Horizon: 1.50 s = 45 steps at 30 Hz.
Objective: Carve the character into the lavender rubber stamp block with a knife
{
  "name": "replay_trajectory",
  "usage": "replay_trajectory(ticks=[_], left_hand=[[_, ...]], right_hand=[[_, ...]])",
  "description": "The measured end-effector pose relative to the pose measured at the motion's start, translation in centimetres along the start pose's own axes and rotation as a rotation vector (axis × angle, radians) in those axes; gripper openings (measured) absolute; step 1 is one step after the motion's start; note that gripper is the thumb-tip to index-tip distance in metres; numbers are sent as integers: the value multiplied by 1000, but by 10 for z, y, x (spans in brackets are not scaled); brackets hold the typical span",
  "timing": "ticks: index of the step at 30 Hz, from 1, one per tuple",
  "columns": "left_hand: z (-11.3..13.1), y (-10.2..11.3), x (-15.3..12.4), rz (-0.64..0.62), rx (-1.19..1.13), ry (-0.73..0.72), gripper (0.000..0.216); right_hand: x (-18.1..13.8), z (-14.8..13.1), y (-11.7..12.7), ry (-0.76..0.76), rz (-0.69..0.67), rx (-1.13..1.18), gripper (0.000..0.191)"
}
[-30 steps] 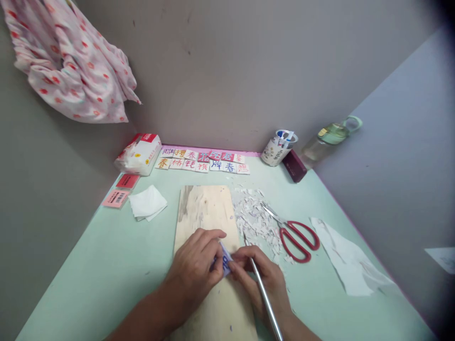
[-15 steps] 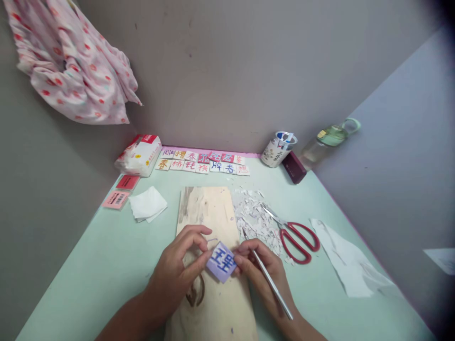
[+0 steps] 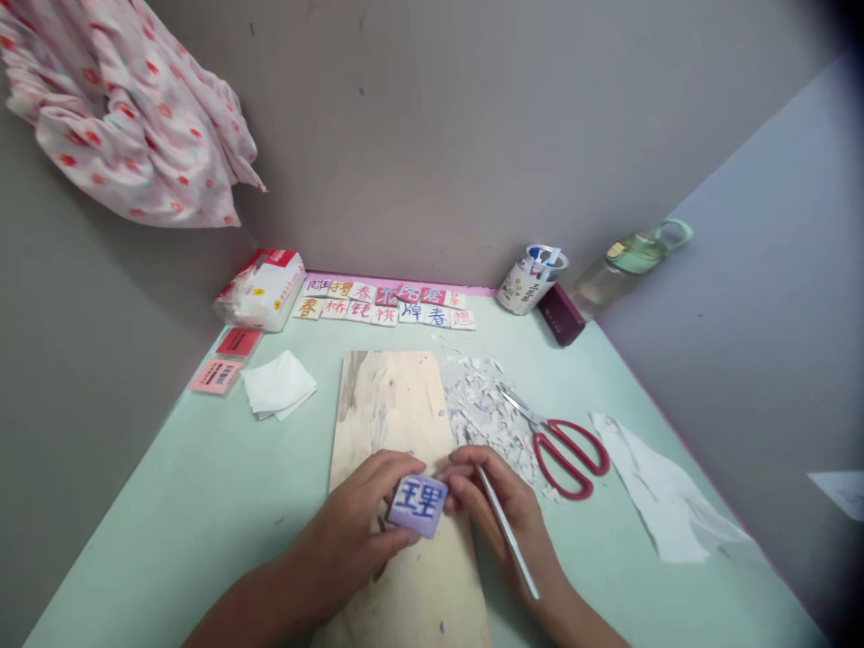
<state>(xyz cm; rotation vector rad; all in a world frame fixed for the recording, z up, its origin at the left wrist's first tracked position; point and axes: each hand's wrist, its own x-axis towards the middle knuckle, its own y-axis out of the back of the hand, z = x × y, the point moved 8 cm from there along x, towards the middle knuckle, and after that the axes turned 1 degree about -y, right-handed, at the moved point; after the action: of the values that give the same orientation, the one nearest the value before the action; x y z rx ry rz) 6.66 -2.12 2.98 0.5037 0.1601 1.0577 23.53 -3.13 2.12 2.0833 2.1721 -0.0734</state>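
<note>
My left hand and my right hand pinch a small lilac square tile from either side; a blue character shows on its upward face. The tile is held just above a pale wooden board lying on the mint-green table. A thin silver tool also lies in my right hand, running back along the palm toward the wrist. Both hands have their fingers closed on the tile.
White paper scraps and red-handled scissors lie right of the board. Rows of character tiles, a tissue pack, a cup and a bottle stand at the back. Folded tissue and pink cards lie left, crumpled paper right.
The tile went from edge-on and half hidden under my left fingers to face up, showing its blue character. Both hands shifted slightly with it; the silver tool swung along my right hand.
</note>
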Motion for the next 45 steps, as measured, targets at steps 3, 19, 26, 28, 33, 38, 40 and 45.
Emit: replay_trajectory(ticks=[3,19,26,28,33,38,40,45], left_hand=[[-6,-2,-3,17,39,7,56],[-10,-6,-12,76,252,-87,71],[-8,-6,-10,57,294,-90,77],[-7,-6,-10,50,295,-100,75],[-6,-6,-8,63,291,-99,75],[-10,-9,-10,63,291,-59,80],[-10,-10,-10,57,290,-52,79],[-8,-9,-10,56,303,-51,76]], right_hand=[[-6,-13,17,142,110,-188,20],[-58,-48,-35,931,26,-926,28],[-59,-45,-42,961,29,-979,20],[-59,-43,-42,957,20,-1020,19],[-62,-46,-44,976,7,-1090,26],[-66,-44,-52,986,41,-1144,24],[-70,-40,-53,986,110,-1141,25],[-76,-36,-53,987,194,-1124,25]])
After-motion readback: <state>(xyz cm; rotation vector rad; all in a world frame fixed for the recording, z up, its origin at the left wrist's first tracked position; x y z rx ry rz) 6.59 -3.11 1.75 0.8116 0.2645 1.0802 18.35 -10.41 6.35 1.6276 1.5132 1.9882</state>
